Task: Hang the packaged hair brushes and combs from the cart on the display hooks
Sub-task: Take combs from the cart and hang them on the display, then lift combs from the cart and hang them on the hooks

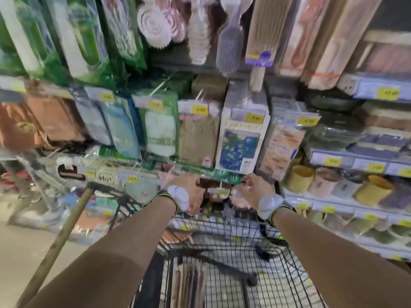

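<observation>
Left hand (189, 192) and right hand (249, 187), grip unclear, past cart (222, 221) far rim: hang squarely on tagged hook (221, 191), push fully back.

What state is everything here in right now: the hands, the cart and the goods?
cart, part filled
brown packs, standing on edge in the cart, unhung
left hand, stretched forward beyond the cart, fingers hidden
right hand, stretched forward, fingers curled, hold unclear
grey brush, hanging, handle upward
</observation>
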`<state>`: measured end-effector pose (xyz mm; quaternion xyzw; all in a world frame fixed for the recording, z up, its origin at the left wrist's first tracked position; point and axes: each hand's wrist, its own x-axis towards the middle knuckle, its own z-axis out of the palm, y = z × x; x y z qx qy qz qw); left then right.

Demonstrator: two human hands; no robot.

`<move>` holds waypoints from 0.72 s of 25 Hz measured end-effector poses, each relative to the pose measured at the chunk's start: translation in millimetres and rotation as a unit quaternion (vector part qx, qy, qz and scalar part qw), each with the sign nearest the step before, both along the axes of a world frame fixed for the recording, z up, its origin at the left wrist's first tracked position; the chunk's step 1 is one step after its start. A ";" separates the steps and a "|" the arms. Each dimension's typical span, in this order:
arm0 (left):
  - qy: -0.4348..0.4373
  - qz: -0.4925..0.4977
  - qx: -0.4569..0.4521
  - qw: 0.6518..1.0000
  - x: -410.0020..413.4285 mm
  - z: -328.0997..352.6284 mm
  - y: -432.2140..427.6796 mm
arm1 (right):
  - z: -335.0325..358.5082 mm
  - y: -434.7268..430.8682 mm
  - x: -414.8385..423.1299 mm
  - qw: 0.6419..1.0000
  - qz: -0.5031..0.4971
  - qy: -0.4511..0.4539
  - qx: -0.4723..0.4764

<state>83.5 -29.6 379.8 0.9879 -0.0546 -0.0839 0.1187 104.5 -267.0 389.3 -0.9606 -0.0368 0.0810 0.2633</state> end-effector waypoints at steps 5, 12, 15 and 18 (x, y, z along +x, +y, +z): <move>0.098 0.034 -0.031 0.994 -23.9 -76.9 19.6 | -79.1 18.8 -17.7 0.997 0.032 0.075 -0.012; 0.234 0.087 -0.028 0.968 -55.3 -197.3 27.4 | -187.9 30.4 -34.4 0.976 0.047 0.209 -0.037; 0.306 0.102 -0.018 0.946 -67.8 -234.2 27.8 | -230.3 29.8 -42.7 0.966 0.049 0.250 -0.031; 0.345 0.139 -0.026 0.928 -73.1 -272.2 26.1 | -265.7 24.7 -49.5 0.955 0.064 0.284 -0.056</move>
